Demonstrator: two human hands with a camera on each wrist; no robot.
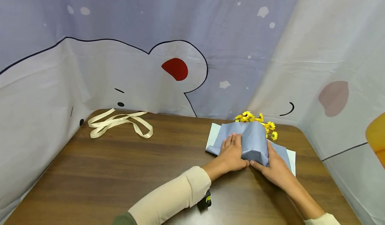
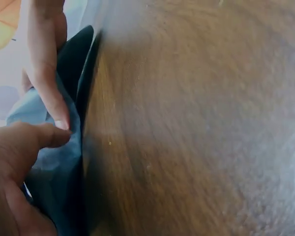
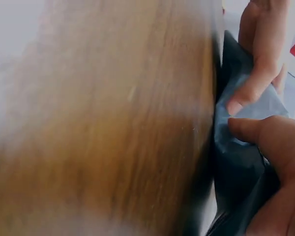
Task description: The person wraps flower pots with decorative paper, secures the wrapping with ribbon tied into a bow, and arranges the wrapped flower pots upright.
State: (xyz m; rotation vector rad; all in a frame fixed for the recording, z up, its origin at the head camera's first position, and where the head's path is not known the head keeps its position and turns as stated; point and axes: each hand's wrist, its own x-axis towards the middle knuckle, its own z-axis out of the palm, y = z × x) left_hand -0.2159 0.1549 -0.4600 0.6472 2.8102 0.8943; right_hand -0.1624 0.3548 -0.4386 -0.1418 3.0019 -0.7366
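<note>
A sheet of blue-grey wrapping paper [image 1: 252,135] is folded up over a bunch of yellow flowers [image 1: 246,117], whose blossoms show beyond its far edge. My left hand [image 1: 231,156] lies on the paper's left part, its fingers reaching over the fold. From the right, my right hand [image 1: 277,166] grips the bundle, its fingers along the side. Both thumbs meet at the near edge of the paper [image 2: 49,172], pressing it, as the wrist views show. The flower stems are hidden under the paper.
A pale sheet [image 1: 291,158] shows under the blue-grey paper at both sides. A loose cream ribbon [image 1: 120,121] lies at the far left of the brown wooden table [image 1: 135,171]. A printed curtain [image 1: 135,68] hangs behind the table and along its sides.
</note>
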